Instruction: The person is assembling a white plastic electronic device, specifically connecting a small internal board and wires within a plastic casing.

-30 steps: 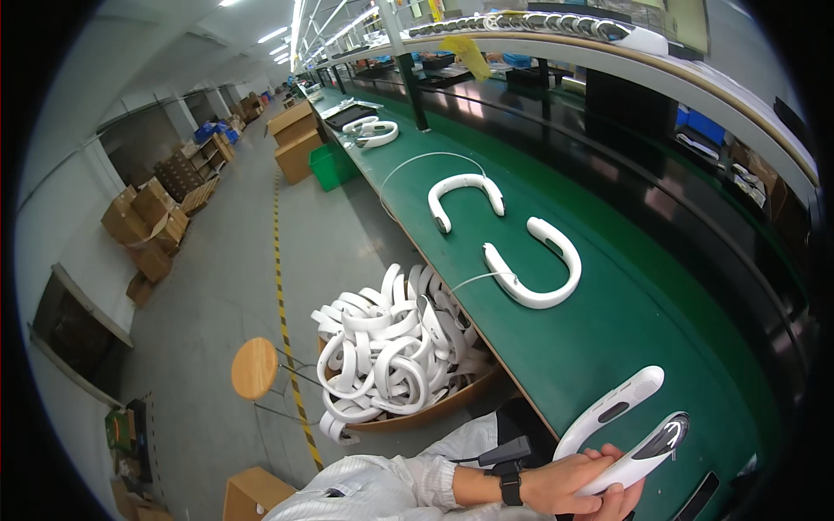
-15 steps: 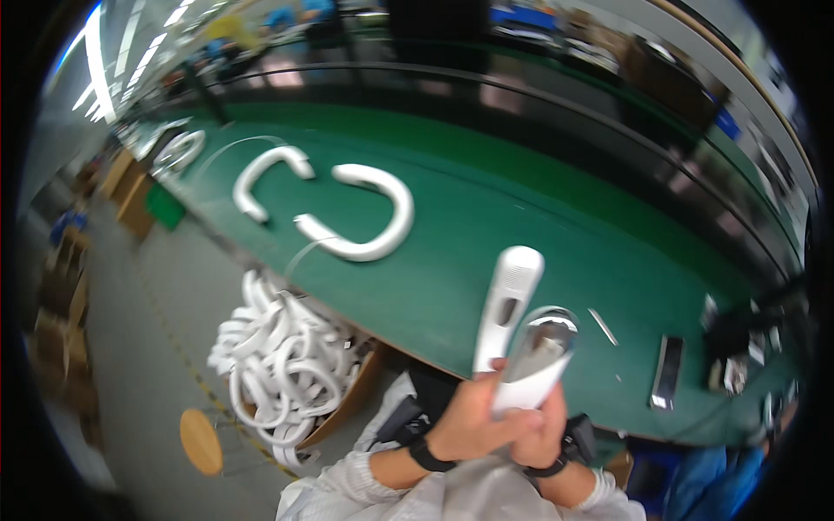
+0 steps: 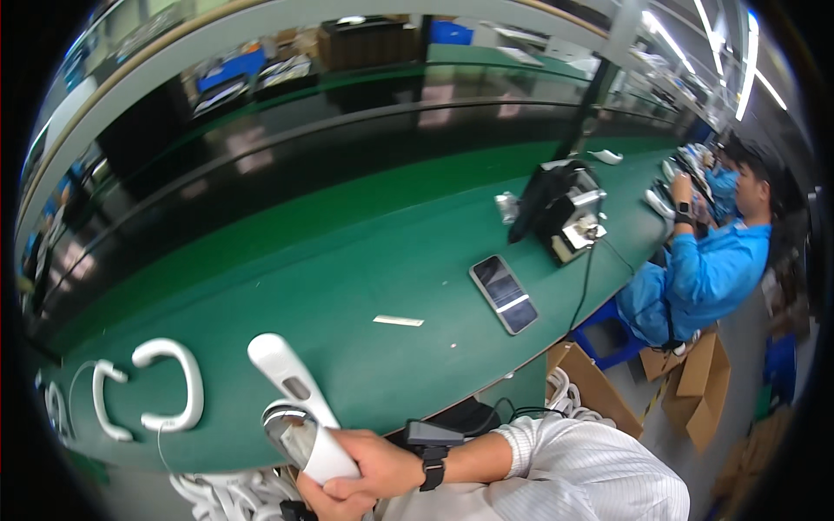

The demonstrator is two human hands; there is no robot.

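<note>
My right hand is closed round a white housing with a rounded, shiny silver end. At the lower edge my left hand is partly cut off; its visible fingers press against the bottom of the same housing. Just behind it a long white plastic piece with a rounded tip and a dark oval slot extends over the green bench; its lower end is hidden, and whether a hand touches it I cannot tell. To the left lie white C-shaped pieces, one with a thin wire.
A phone and a pale strip lie on the green bench. Beyond stands a black device with a cable. A person in blue works at the right. White curved parts are heaped below the bench edge.
My view has swung to the right, bringing the co-worker and black device into sight. Both hands stay on the white housing, now lower and further left in the picture.
</note>
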